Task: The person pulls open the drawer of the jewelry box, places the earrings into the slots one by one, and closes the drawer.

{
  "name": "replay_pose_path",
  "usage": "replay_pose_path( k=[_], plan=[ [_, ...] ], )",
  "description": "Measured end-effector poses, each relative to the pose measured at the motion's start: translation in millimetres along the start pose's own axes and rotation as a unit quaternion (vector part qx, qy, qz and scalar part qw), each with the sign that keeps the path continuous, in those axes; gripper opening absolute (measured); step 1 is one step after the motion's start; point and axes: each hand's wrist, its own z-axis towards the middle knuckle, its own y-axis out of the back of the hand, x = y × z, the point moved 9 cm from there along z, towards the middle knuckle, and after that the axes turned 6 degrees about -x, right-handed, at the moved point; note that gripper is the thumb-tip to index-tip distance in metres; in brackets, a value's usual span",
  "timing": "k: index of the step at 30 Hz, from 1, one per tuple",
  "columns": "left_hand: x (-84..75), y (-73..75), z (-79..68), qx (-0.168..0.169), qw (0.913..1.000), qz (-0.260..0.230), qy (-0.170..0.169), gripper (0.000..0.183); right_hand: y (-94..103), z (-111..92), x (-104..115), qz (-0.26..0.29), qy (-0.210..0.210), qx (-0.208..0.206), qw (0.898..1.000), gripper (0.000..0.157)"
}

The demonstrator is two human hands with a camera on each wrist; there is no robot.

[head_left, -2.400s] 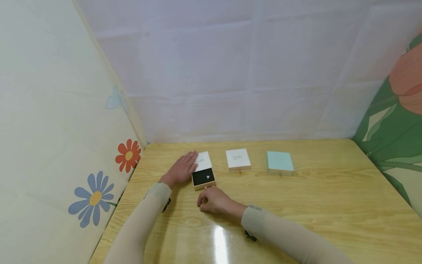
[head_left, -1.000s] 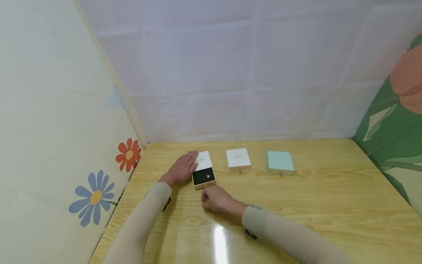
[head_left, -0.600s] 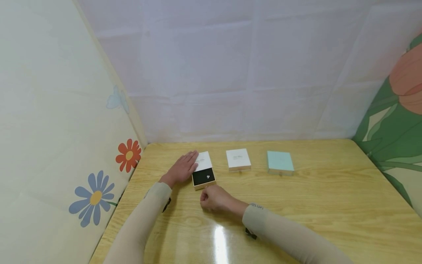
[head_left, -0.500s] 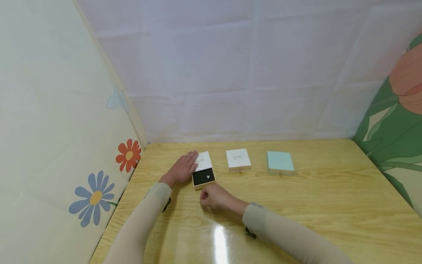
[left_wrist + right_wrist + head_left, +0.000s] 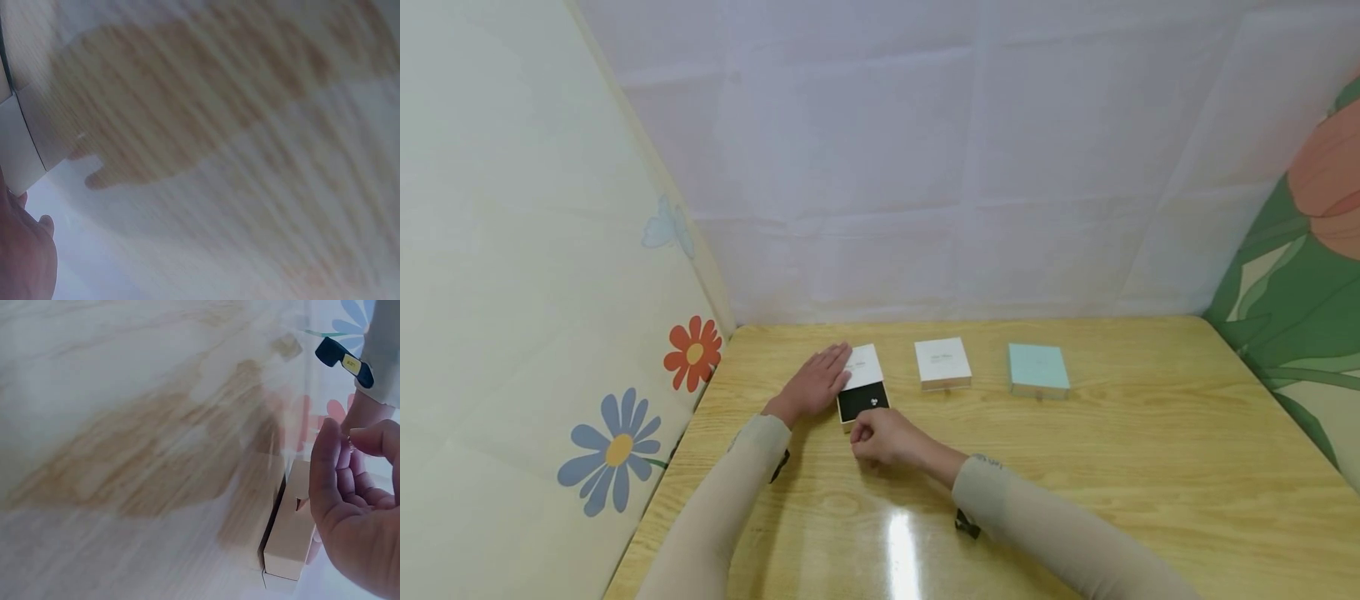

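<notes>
In the head view my left hand [image 5: 814, 382] rests on the white sleeve [image 5: 863, 367] of a small jewellery box, its fingers straight. The box's drawer is pulled out toward me and shows a black lining [image 5: 853, 403]. A tiny shiny piece [image 5: 874, 402] lies on that lining, too small to name. My right hand [image 5: 887, 437] is over the drawer's front edge and hides part of it. Seen from the right wrist, thumb and forefinger pinch a tiny sparkly piece of jewellery [image 5: 351, 445], mostly covered by the fingers, beside the tan drawer front [image 5: 294, 534].
To the right along the table [image 5: 1112, 467] stand a second white box [image 5: 942, 360] and a mint-green box [image 5: 1037, 367], both with their drawers in. A white cloth [image 5: 865, 167] hangs behind the table. A flower-printed sheet [image 5: 512, 292] borders the left side.
My right hand has risen from in front of the drawer and moved slightly forward over its front edge. The left hand and the boxes have stayed where they were.
</notes>
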Motion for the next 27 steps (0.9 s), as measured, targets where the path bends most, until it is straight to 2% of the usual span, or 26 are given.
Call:
replay_pose_path(
  k=[9, 14, 27],
  plan=[
    [0.9, -1.3, 0.9, 0.001, 1.0, 0.006, -0.001, 0.063, 8.1, 8.5, -3.2, 0.069, -0.03, -0.011, 0.997, 0.004],
    [0.0, -0.4, 0.2, -0.002, 1.0, 0.007, -0.003, 0.063, 10.7, 11.7, -5.6, 0.085, -0.047, -0.02, 0.995, 0.004],
    [0.5, -1.4, 1.2, -0.006, 1.0, -0.001, -0.006, 0.062, 19.0, 18.6, -0.8, 0.082, -0.026, -0.039, 0.995, 0.006]
  ],
)
